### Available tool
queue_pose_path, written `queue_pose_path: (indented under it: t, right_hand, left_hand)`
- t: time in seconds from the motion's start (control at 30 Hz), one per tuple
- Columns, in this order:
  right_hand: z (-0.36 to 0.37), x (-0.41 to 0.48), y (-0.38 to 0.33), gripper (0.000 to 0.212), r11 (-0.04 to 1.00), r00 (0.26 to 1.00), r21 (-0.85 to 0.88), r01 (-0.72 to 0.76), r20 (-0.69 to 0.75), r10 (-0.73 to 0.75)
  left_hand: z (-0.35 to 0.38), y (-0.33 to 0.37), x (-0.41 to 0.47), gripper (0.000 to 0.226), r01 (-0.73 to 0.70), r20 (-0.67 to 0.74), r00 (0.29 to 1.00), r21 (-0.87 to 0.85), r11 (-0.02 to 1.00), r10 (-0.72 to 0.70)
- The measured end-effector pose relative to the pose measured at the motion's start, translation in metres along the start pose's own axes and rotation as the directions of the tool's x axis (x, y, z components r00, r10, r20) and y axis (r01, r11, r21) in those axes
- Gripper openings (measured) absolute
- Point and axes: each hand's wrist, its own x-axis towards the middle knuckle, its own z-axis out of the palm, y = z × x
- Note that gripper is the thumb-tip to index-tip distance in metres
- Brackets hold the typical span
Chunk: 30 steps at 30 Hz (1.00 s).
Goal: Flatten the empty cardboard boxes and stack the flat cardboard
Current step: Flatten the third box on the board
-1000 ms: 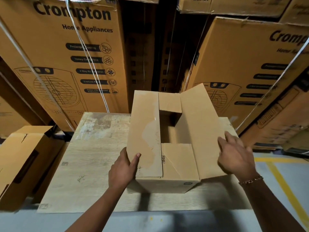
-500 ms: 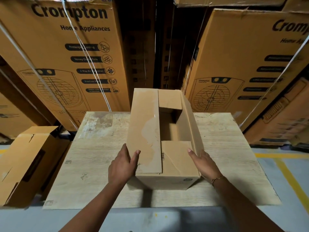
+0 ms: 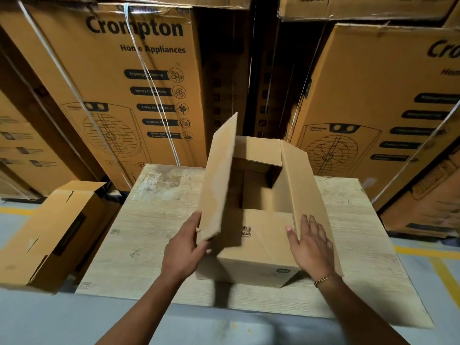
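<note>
Your left hand [image 3: 184, 247] grips left flap [image 3: 219, 185]; right hand [image 3: 311, 242] flat, fingers straight, on right flap [image 3: 302, 185]. Step: unfolding box [image 3: 251, 260] flaps. Next: likely push walls flat.

Plain brown cardboard box [image 3: 249, 260] sits upright, top open. Its long left flap [image 3: 219, 180] stands nearly straight up, with the near corner held in the fingers [image 3: 195, 219] of the left hand [image 3: 183, 247]. The long right flap [image 3: 301, 185] leans outward under the flat fingers [image 3: 307, 222] of the right hand [image 3: 311, 247], and the short near flap [image 3: 266, 227], which has a QR code, lies folded in between both sets of fingers.
</note>
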Motion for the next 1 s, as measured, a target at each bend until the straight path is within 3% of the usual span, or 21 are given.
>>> queue_pose_path:
  t: [0.07,0.17,0.23,0.3,0.37,0.47,0.57,0.63,0.73,0.77,0.83,0.87,0.93,0.97,1.0]
  right_hand:
    - [0.002,0.001,0.003,0.076,1.0,1.0,0.025,-0.003,0.008,0.002]
    - [0.003,0.001,0.001,0.078,0.999,1.0,0.048,0.002,0.011,-0.002]
    - [0.005,0.002,0.001,0.079,0.998,1.0,0.059,-0.003,0.008,0.002]
    - [0.004,0.001,0.002,0.08,0.998,1.0,0.056,-0.003,0.004,0.003]
    - [0.001,0.001,-0.001,0.078,1.0,1.0,0.028,0.007,0.0,-0.007]
    - [-0.004,0.002,-0.008,0.066,0.99,0.994,-0.091,0.103,-0.01,-0.105]
    - [-0.008,0.01,-0.017,0.058,0.941,0.96,-0.19,0.28,0.065,-0.272]
    - [-0.017,0.019,-0.027,0.06,0.959,0.962,-0.126,0.255,0.131,-0.239]
    - [-0.031,0.04,-0.039,0.061,0.991,0.971,0.074,0.111,0.203,-0.124]
    - [-0.043,0.044,-0.043,0.062,0.973,0.975,0.224,0.053,0.199,-0.1]
    - [-0.074,0.049,-0.045,0.057,0.829,0.975,0.554,-0.068,0.212,-0.062]
    - [-0.091,0.047,-0.043,0.049,0.737,0.954,0.662,-0.136,0.288,-0.083]
    - [-0.12,0.04,-0.034,0.029,0.609,0.844,0.752,-0.251,0.478,-0.243]
    - [-0.126,0.035,-0.027,0.026,0.623,0.768,0.738,-0.258,0.548,-0.332]
    - [-0.13,0.029,-0.022,0.039,0.684,0.681,0.693,-0.228,0.615,-0.397]
  left_hand:
    - [-0.006,-0.003,-0.007,0.052,0.122,-0.154,0.973,-0.284,0.951,-0.17]
    - [-0.012,-0.01,-0.021,0.08,0.402,-0.186,0.842,-0.409,0.819,-0.506]
    - [-0.01,-0.024,-0.028,0.089,0.581,-0.083,0.745,-0.407,0.705,-0.662]
    - [-0.012,-0.034,-0.03,0.098,0.696,0.143,0.684,-0.422,0.582,-0.715]
    - [-0.02,-0.042,-0.026,0.099,0.741,0.268,0.67,-0.289,0.606,-0.692]
    - [-0.039,-0.047,-0.007,0.097,0.657,0.28,0.702,0.101,0.747,-0.655]
    - [-0.054,-0.041,0.013,0.083,0.505,0.185,0.772,0.403,0.764,-0.608]
    - [-0.058,-0.038,0.02,0.065,0.426,0.068,0.854,0.478,0.768,-0.516]
    - [-0.056,-0.038,0.026,0.026,0.233,-0.026,0.97,0.398,0.887,-0.243]
    - [-0.055,-0.04,0.027,0.02,0.174,-0.02,0.984,0.36,0.916,-0.179]
    - [-0.05,-0.041,0.028,0.032,0.121,0.013,0.991,0.32,0.94,-0.132]
    - [-0.047,-0.041,0.028,0.036,0.127,0.007,0.991,0.298,0.946,-0.135]
    - [-0.043,-0.038,0.028,0.035,0.167,-0.021,0.986,0.229,0.959,-0.167]
    - [-0.041,-0.037,0.029,0.032,0.197,-0.033,0.98,0.179,0.964,-0.194]
    - [-0.041,-0.036,0.031,0.03,0.218,-0.032,0.976,0.134,0.967,-0.216]
